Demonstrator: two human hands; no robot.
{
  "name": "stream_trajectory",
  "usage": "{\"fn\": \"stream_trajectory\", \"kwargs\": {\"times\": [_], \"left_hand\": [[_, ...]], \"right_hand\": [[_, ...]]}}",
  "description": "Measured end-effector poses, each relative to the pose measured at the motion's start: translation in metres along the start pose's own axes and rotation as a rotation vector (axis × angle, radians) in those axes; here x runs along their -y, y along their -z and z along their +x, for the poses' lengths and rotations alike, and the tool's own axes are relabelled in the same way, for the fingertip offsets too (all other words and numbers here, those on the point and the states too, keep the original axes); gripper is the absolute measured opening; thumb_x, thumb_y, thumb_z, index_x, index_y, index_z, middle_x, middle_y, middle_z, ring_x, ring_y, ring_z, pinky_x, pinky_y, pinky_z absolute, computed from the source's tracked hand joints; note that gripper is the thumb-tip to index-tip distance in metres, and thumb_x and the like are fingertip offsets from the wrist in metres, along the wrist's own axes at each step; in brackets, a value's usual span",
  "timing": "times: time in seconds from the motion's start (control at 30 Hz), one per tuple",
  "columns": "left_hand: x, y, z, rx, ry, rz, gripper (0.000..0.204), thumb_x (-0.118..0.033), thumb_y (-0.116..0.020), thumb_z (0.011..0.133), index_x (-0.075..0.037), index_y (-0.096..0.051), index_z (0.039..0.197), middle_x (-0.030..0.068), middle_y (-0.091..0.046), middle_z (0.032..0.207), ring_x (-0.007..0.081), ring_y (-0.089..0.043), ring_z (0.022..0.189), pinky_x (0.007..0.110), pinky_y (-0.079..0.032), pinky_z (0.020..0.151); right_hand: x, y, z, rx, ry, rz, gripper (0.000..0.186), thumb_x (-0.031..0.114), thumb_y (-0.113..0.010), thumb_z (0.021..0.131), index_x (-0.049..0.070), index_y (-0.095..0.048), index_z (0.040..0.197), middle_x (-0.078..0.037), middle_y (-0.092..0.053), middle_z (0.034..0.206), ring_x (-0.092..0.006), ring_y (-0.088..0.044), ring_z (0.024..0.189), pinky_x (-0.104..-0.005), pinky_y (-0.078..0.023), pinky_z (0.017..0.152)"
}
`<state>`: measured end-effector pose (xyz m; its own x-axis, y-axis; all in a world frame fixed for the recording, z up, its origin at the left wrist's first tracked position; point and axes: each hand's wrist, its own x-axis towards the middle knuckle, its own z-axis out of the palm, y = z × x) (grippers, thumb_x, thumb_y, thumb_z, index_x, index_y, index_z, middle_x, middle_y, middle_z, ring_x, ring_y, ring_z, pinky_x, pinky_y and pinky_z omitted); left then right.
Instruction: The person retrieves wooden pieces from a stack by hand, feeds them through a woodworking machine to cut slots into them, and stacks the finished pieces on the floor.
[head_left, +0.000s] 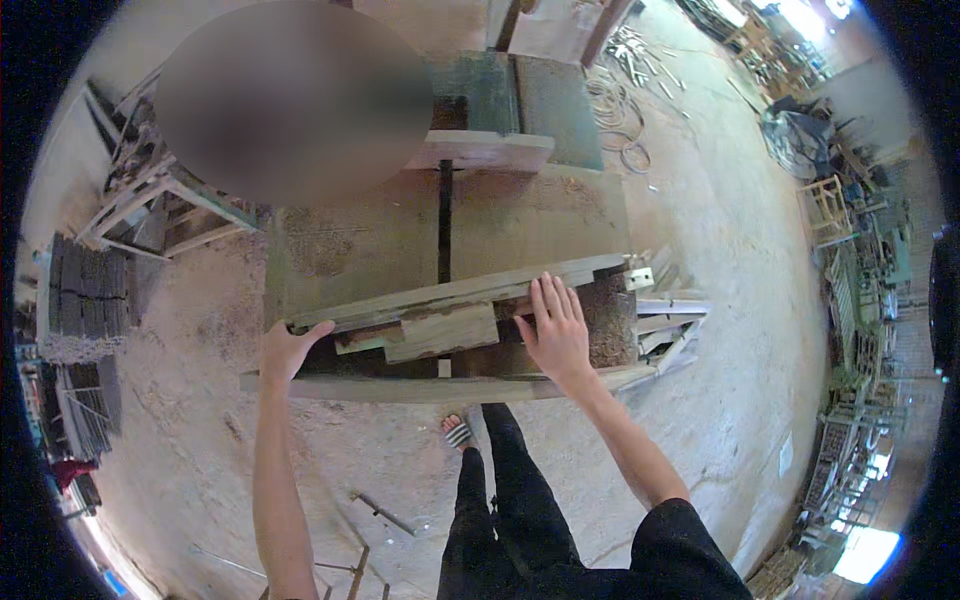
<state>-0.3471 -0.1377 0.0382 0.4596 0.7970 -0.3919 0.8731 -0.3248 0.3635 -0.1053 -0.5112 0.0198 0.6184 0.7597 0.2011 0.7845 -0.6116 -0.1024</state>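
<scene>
A long pale wooden board (440, 295) lies slanted across the near part of a worktable (350, 250), its right end farther from me than its left. My left hand (290, 350) is closed round the board's left end, with the thumb on the near side and the other fingers mostly hidden. My right hand (558, 335) rests with outstretched fingers on the board's right half. Against the near side of the board sits a short wooden block (445, 332), between my two hands. A wooden rail (420, 388) runs along the table's near edge.
A black slot (445, 220) runs away from me across the tabletop toward another wooden piece (490, 152). Left stands a wooden rack (190, 215) beside stacked dark slats (88, 290). A slatted wooden frame (670, 325) juts out right. A loose bar (383, 512) lies on the floor.
</scene>
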Motion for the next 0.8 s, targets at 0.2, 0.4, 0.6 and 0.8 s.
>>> {"fn": "stream_trajectory", "kwargs": {"times": [0.2, 0.4, 0.6, 0.8], "left_hand": [[-0.016, -0.005, -0.011, -0.047, -0.072, -0.067, 0.081, -0.064, -0.081, 0.069, 0.004, -0.070, 0.111, 0.0226, -0.073, 0.110, 0.0361, -0.068, 0.108, 0.042, -0.051, 0.094], [-0.005, -0.008, 0.000, 0.023, 0.005, 0.056, 0.081, -0.062, -0.080, 0.072, 0.004, -0.068, 0.117, 0.0223, -0.071, 0.115, 0.0360, -0.066, 0.112, 0.043, -0.049, 0.097], [0.021, -0.020, 0.018, -0.077, -0.077, 0.088, 0.083, -0.066, -0.078, 0.071, 0.002, -0.069, 0.118, 0.0249, -0.069, 0.118, 0.0384, -0.064, 0.115, 0.044, -0.048, 0.098], [0.023, -0.017, 0.016, -0.032, -0.061, 0.037, 0.084, -0.069, -0.076, 0.071, 0.002, -0.070, 0.115, 0.0241, -0.072, 0.111, 0.0395, -0.067, 0.109, 0.045, -0.049, 0.095]], "right_hand": [[-0.024, 0.011, 0.020, -0.217, 0.021, 0.240, 0.074, 0.045, -0.084, 0.074, 0.004, -0.058, 0.130, -0.016, -0.059, 0.126, -0.0374, -0.051, 0.126, -0.0482, -0.040, 0.110], [-0.083, -0.015, 0.060, -0.063, 0.313, 0.269, 0.071, 0.050, -0.083, 0.072, 0.006, -0.061, 0.123, -0.011, -0.065, 0.118, -0.0312, -0.061, 0.114, -0.0439, -0.047, 0.102], [-0.072, -0.020, 0.054, -0.173, 0.361, 0.221, 0.059, 0.042, -0.081, 0.075, 0.007, -0.064, 0.120, -0.008, -0.065, 0.115, -0.0279, -0.063, 0.108, -0.0411, -0.050, 0.098], [-0.044, -0.019, 0.022, -0.205, 0.388, 0.107, 0.048, 0.025, -0.078, 0.081, -0.003, -0.066, 0.117, -0.012, -0.063, 0.117, -0.0280, -0.061, 0.112, -0.0400, -0.050, 0.100]]}}
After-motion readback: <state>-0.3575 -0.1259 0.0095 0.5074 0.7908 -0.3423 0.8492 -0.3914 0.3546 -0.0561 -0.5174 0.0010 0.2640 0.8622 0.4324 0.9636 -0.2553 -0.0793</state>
